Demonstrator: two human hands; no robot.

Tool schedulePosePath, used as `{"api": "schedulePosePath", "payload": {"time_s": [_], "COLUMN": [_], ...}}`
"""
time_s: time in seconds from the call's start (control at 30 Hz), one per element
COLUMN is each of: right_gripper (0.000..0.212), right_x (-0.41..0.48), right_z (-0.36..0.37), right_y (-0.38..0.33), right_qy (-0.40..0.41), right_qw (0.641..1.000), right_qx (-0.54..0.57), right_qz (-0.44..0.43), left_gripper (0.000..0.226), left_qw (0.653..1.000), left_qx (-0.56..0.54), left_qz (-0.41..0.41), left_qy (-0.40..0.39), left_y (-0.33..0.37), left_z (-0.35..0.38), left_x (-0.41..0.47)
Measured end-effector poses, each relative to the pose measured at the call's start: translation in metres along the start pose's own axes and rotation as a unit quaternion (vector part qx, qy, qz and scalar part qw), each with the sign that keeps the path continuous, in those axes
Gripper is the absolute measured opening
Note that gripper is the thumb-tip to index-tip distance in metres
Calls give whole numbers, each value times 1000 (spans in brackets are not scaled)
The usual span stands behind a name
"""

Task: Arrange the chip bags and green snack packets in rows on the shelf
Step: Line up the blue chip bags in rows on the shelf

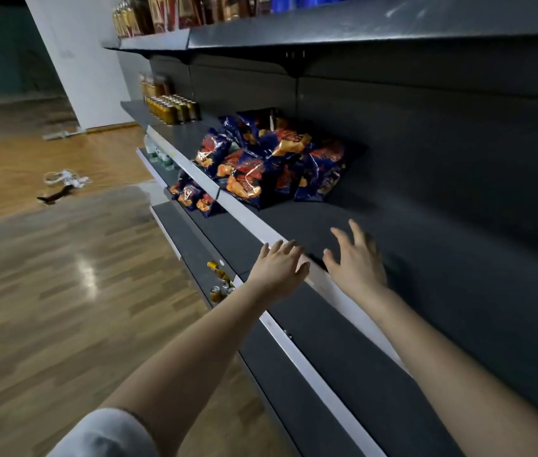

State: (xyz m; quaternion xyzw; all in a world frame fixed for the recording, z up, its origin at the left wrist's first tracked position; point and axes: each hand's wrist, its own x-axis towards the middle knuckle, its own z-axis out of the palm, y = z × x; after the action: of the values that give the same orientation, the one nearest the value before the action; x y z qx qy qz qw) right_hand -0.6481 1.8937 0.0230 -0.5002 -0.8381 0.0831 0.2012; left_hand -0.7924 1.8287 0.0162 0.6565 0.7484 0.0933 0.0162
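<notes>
Presently, note the left grip (277,268) open, fingers straight, palm down over the pale front strip of the shelf (343,222), holding nothing. Note the right grip (356,258) likewise open and empty, fingers spread, palm down over the dark shelf surface, just beside the left grip. Contact with the shelf: cannot tell for either grip. Locate the chip bags (271,159) farther along the same shelf, well apart from both grips: dark blue with orange and red print, heaped in a loose pile, some leaning up toward the back panel, others lying flat near the front edge, not set in rows. Locate the lower chip bags (191,196), same print, one level down, below the pile and near that level's front edge. See small white-and-green items (158,156) beyond them on that lower level; type too small to tell. Find gold cans (173,108) in a tight block at the far end of the shelving, loose cans (221,282) on a lower level near the left wrist, and tall packets (175,11) on the top level. At left: wooden floor (63,291) with a white cable (63,178); white sleeve (102,433) on the left arm.
</notes>
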Motion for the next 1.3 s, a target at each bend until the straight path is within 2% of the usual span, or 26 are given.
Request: {"api": "schedulePosePath", "payload": {"time_s": [0.2,0.4,0.53,0.73,0.9,0.97,1.07,1.17,1.3], "right_gripper": [53,50,49,47,48,54,69,82,87], "right_x": [55,100,131,201,259,288,329,347,347], "right_z": [35,68,76,68,53,36,22,31,48], "right_y": [-50,-104,-127,-147,-143,-134,-116,-103,-96], "right_qy": [3,26,93,174,231,214,115,36,14], "right_qw": [1000,999,991,972,959,969,992,997,995], "right_qx": [5,37,28,82,47,3,-39,-62,-103], "right_qz": [18,-13,-90,-135,-158,-122,-39,-3,7], "left_gripper": [48,44,44,39,54,51,48,47,45], "left_qw": [1000,1000,997,985,982,982,978,977,974], "left_qx": [-1,-14,-35,-80,-42,-46,-60,-83,-124], "left_qz": [13,9,3,25,62,64,56,53,51], "left_qy": [-10,17,65,149,173,172,189,188,183], "left_y": [-72,-138,-165,-186,-198,-199,-194,-187,-181], "left_z": [-9,-25,-26,-30,-45,-55,-63,-58,-45], "left_x": [40,56,72,120,178,206,243,271,294]}}
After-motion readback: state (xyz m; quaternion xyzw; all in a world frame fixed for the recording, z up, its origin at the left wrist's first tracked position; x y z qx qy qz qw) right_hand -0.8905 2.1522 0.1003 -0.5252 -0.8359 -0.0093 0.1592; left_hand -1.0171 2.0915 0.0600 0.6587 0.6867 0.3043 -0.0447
